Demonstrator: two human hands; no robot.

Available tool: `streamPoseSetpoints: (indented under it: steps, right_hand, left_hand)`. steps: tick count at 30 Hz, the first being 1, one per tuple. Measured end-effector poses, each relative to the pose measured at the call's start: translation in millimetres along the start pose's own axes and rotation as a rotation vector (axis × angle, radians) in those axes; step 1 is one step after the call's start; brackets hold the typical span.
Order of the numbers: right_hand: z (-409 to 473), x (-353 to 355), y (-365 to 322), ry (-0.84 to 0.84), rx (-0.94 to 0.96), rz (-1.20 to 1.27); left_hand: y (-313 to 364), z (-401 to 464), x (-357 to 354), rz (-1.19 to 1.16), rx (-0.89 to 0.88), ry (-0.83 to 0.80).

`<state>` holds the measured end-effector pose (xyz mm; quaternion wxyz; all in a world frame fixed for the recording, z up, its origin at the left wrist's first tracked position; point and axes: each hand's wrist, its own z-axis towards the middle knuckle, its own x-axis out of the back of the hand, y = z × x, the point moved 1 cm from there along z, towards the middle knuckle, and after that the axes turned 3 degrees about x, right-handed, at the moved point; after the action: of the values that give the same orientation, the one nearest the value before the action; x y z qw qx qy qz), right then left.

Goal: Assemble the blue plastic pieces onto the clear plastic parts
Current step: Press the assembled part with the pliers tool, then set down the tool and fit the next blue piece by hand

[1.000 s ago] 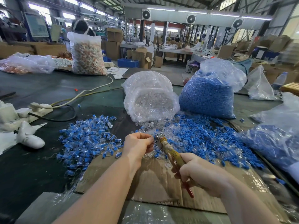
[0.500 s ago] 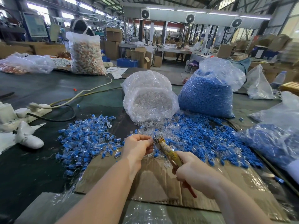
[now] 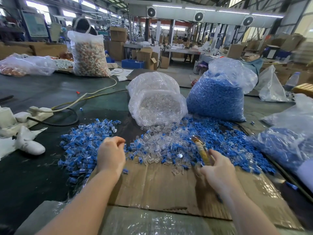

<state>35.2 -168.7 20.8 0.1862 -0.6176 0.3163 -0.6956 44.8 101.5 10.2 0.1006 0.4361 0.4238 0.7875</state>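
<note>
Sorting continues: assembled pile (image 3: 84, 143) lies left, loose blue pieces (image 3: 225, 141) and clear parts (image 3: 157, 146) remain plentiful; left hand (image 3: 111, 154) loosely curled, contents unclear; right hand (image 3: 218, 173) grips pliers (image 3: 201, 150).

both hands (image 3: 111, 154) forward, fingers (image 3: 118, 141) curled

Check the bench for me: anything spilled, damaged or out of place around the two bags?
The clear bag lies tipped, its clear parts spilling toward the cardboard and mixing with loose blue pieces. That looks like a working pile, not an accident. One stray blue piece lies alone near the cables. No visible damage.
</note>
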Motion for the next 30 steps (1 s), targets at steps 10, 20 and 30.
streamPoseSetpoints:
  steps: [10,20,30]
  right_hand:
    - [25.7,9.1,25.4,0.081,-0.075,-0.44]
    - [27.8,7.4,22.6,0.021,-0.078,-0.589]
    - [-7.1,-24.7,-4.7,0.16,0.452,-0.408]
  left_hand:
    - [-21.3,1.8,1.4,0.381,-0.046,0.05]
    - [26.3,-57.9,-52.0,0.008,-0.358,-0.182]
    - [25.2,-73.4,-63.7,-0.02,-0.455,-0.245]
